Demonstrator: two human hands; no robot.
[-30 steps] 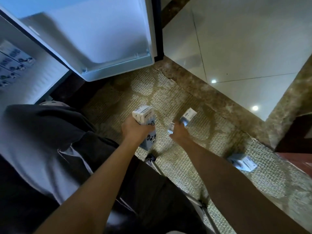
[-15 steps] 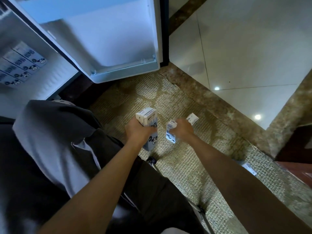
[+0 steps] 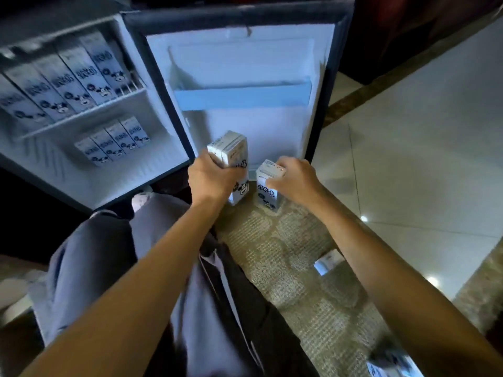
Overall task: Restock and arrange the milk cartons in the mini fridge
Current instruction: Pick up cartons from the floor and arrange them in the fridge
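Reaching forward, left hand (image 3: 215,178) grips upright cartons (image 3: 232,148), right hand (image 3: 296,178) another carton (image 3: 268,195).

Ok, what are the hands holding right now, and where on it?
The left hand grips what looks like two milk cartons round the middle; the right hand pinches one carton by its top.

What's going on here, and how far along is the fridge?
A person faces the open mini fridge. The left hand grips what looks like two milk cartons pressed together. The right hand holds a single carton beside them, in front of the open door. A row of cartons stands on the upper shelf, with a shorter row below. A loose carton lies on the carpet.
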